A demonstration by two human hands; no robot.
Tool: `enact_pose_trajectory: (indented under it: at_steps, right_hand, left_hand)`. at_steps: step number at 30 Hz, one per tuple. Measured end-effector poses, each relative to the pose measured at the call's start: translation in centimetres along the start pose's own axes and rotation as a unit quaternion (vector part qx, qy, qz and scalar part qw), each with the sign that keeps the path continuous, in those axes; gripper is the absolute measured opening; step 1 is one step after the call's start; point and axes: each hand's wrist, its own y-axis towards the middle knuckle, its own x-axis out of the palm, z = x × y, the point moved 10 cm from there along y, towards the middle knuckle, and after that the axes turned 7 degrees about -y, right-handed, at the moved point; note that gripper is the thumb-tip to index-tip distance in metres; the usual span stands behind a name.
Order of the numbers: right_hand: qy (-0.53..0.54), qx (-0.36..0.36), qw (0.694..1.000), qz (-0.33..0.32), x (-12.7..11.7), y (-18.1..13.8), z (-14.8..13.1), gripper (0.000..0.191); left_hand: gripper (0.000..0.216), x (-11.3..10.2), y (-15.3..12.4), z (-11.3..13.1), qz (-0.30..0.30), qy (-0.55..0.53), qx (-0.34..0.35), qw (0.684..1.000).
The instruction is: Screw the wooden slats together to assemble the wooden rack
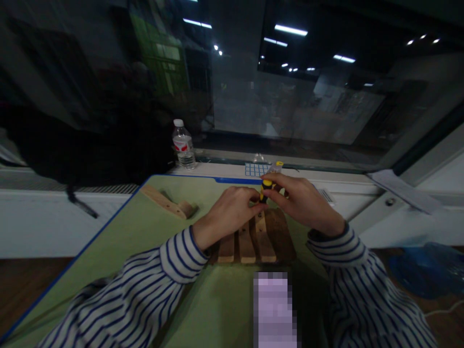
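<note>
R hand [302, 199] grips yellow/blk tool [267, 185], thumb + fingers round handle, tool approx. upright. L hand [232, 209] at tool's lower end, fingertips drawn in narrow; can't tell what they pinch. Tool is at far end of rightmost of 3 wooden slats [247, 247], side by side on brown board [285, 234], on green table [119, 229]. Loose wood pc [163, 200] lies L of L hand, apart. Water btl [184, 149] upright beyond table.

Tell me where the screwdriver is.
In the head view, the screwdriver is right of centre, in the right hand, beside the left hand, at the slats' far end.
</note>
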Motion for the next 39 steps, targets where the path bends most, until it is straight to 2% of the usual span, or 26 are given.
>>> enact_pose_trajectory:
  at_steps: [7, 15, 30, 39]
  right_hand:
    - [-0.008, 0.005, 1.000, 0.006, -0.06, 0.06, 0.02, 0.030]
    - [-0.010, -0.007, 1.000, 0.025, -0.27, -0.12, -0.34, 0.043]
    - [-0.018, -0.023, 0.999, 0.038, -0.22, -0.10, -0.44, 0.034]
    - [-0.008, 0.001, 1.000, 0.024, -0.10, 0.01, -0.21, 0.038]
  left_hand:
    - [0.022, 0.06, -0.02, -0.05, 0.003, -0.008, 0.004, 1.000]
    - [0.022, 0.38, -0.03, -0.14, -0.005, -0.023, 0.007, 1.000]
    - [0.026, 0.17, 0.06, -0.34, 0.008, -0.004, 0.011, 1.000]
    - [0.024, 0.24, -0.06, -0.16, -0.005, -0.014, 0.005, 1.000]
